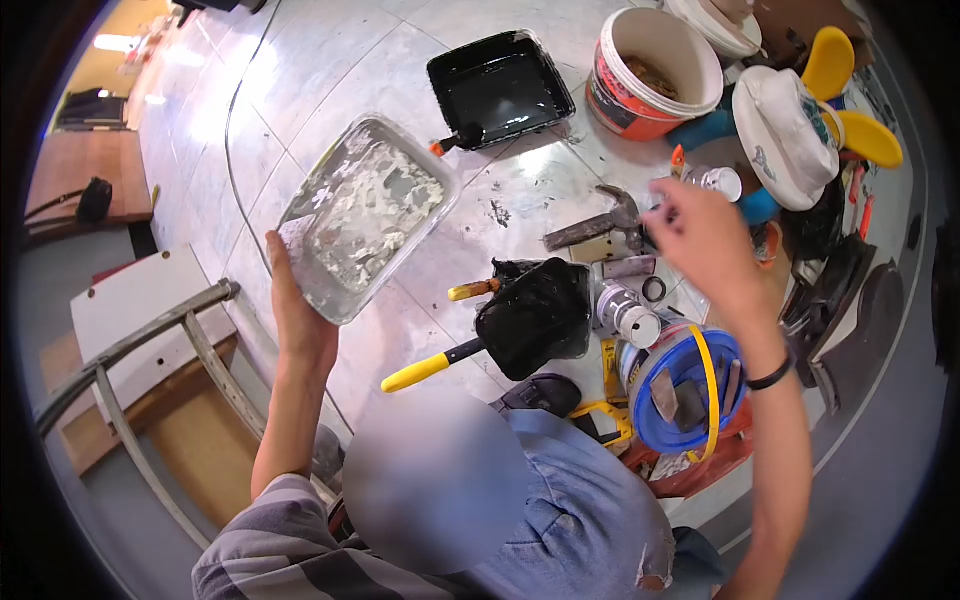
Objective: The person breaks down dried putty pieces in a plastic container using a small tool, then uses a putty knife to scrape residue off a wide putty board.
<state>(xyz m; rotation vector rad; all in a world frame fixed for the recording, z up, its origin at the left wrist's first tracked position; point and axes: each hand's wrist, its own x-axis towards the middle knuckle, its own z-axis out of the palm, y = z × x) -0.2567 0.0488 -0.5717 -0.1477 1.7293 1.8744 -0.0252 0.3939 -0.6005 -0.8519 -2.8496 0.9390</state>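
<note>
Striped sleeve cloth (262, 545) is seen nearest, at the near left. Beyond it, a shallow translucent tray (408, 258) is held tilted above the tiled floor (330, 75) by the left hand (300, 325); its near left edge is gripped by the fingers, with the thumb laid over the wall. Pale, flaky residue is spread over its base. A firm hold well under the near end is advised, since the far end is unsupported and loose flakes could be spilled if the tilt were increased.

At the far middle, a black paint tray (480, 48) is set on the floor, a small brush (466, 137) beside its near left corner. Nearer, a yellow-handled tool (415, 373) is rested against a black-coated pan (545, 320).

To the right, the right hand (705, 245) is raised near a hammer (580, 232), fingers partly curled; whether anything is gripped cannot be told. Knocks against the can (628, 315) should be avoided.
</note>
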